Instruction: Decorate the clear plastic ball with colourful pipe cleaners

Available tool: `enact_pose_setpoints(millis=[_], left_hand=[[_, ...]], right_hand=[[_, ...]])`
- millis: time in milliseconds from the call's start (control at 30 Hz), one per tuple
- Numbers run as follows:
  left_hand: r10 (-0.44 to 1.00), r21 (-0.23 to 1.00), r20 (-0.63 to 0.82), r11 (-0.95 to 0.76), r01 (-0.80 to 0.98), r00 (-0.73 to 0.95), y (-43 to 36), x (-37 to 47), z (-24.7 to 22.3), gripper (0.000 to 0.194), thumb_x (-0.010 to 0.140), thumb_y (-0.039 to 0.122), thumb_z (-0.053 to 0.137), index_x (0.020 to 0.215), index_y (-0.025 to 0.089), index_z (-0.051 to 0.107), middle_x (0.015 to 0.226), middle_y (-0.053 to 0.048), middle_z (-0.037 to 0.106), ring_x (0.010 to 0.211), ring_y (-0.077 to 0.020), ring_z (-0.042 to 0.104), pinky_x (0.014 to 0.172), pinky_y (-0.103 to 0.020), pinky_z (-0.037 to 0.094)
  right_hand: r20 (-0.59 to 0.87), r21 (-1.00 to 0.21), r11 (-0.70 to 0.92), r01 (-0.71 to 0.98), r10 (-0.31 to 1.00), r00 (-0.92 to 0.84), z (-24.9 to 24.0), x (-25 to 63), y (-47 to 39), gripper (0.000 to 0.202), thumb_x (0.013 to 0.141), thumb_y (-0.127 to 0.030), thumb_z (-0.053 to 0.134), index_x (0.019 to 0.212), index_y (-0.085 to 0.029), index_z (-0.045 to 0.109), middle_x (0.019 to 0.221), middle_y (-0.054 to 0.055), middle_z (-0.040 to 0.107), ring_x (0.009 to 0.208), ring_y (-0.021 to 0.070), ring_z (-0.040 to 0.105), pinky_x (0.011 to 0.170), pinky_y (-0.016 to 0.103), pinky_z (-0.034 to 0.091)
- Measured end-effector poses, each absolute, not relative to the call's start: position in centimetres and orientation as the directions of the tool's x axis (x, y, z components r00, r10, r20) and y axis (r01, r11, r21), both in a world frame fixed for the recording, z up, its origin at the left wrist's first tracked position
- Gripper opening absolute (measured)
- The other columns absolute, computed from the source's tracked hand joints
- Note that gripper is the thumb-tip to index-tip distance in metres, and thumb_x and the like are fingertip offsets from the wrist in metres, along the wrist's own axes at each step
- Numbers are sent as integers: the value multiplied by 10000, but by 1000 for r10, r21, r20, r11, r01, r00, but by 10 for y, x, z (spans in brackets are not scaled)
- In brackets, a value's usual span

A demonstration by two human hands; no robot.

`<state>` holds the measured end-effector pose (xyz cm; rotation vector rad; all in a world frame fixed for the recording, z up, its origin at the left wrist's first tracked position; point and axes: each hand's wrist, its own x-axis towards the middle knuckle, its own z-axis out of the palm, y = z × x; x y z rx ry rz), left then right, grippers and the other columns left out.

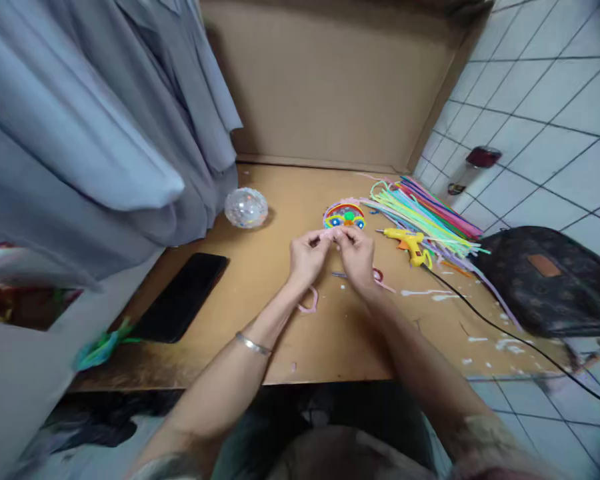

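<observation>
Over the middle of the wooden table, my left hand (pixel 307 255) and my right hand (pixel 354 253) meet at the fingertips, both pinched on a small pink piece (pixel 331 233). Just beyond them lies a colourful face-like craft (pixel 347 215) with blue eyes, a green nose and a red arc. A pink strip (pixel 309 301) curls beside my left wrist. Near my right wrist are scissors (pixel 377 274), mostly covered by the hand and forearm.
A yellow glue gun (pixel 407 241) with a black cord and a pile of pipe cleaners (pixel 425 213) lie right, near a dark bag (pixel 550 280). A clear ball (pixel 247 207) and black phone (pixel 183 297) are left. Grey cloth (pixel 180 120) hangs at left.
</observation>
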<state>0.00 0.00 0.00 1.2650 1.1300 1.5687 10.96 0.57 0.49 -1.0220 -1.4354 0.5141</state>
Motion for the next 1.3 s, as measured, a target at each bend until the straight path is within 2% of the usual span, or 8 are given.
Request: enact_pose_setpoints(millis=[233, 467, 633, 900, 1033, 1100, 1200, 1300], left_hand=[[955, 960, 236, -258, -110, -177, 1, -1, 1, 218, 737, 333, 691, 789, 136, 767, 709, -28, 722, 656, -133, 615, 677, -251, 475], [946, 930, 236, -286, -229, -221, 4, -2, 2, 250, 691, 385, 745, 696, 136, 717, 565, 31, 570, 542, -81, 458, 561, -217, 379], [948, 921, 237, -289, -261, -213, 4, -2, 3, 280, 671, 400, 757, 636, 134, 676, 527, 47, 493, 521, -65, 394, 525, -209, 317], [956, 922, 201, -259, -288, -215, -1, 1, 7, 287, 631, 408, 762, 617, 135, 673, 507, 49, 483, 510, -62, 381, 514, -204, 320], [954, 913, 192, -259, -316, -229, 0, 2, 5, 257, 621, 376, 774, 618, 138, 675, 513, 49, 518, 507, -60, 408, 527, -200, 356], [954, 911, 190, -259, -322, -230, 0, 2, 5, 252, 620, 366, 783, 609, 140, 671, 511, 48, 525, 504, -60, 418, 526, -198, 365], [955, 908, 185, -256, -331, -231, 0, 2, 7, 262, 620, 364, 794, 589, 141, 660, 502, 48, 523, 494, -58, 418, 514, -195, 364], [955, 906, 171, -249, -341, -241, 0, 1, 9, 275, 616, 369, 803, 587, 138, 658, 501, 48, 519, 489, -55, 410, 504, -194, 353]], right_hand=[[516, -840, 475, 263, 849, 114, 7, 109, 4, 225, 832, -319, 567, 745, -187, 727, 659, 1, 592, 600, 134, 515, 627, 289, 440], [476, -877, 455, 156, 867, 144, 7, 105, 5, 224, 809, -373, 593, 860, -187, 708, 783, 19, 660, 611, 118, 541, 603, 274, 468], [395, -918, 392, 60, 893, 216, 8, 102, 4, 201, 743, -388, 648, 751, -187, 641, 653, -6, 637, 536, 112, 538, 517, 252, 462], [359, -931, 365, 26, 898, 255, 9, 95, -1, 190, 735, -361, 637, 755, -173, 660, 582, -16, 627, 491, 115, 553, 473, 245, 474], [373, -928, 363, 87, 894, 248, 4, 94, -2, 176, 770, -346, 622, 761, -175, 664, 608, -9, 635, 511, 122, 567, 496, 255, 494], [426, -903, 396, 167, 874, 232, 1, 95, -2, 175, 809, -333, 596, 798, -179, 680, 676, 8, 658, 539, 129, 580, 533, 272, 513], [569, -802, 493, 336, 802, 183, -2, 96, -3, 196, 867, -293, 544, 880, -189, 709, 830, 53, 693, 639, 158, 619, 640, 318, 546], [697, -663, 572, 484, 707, 119, -3, 97, -4, 231, 891, -234, 497, 922, -205, 723, 893, 75, 706, 776, 196, 645, 760, 354, 550]])
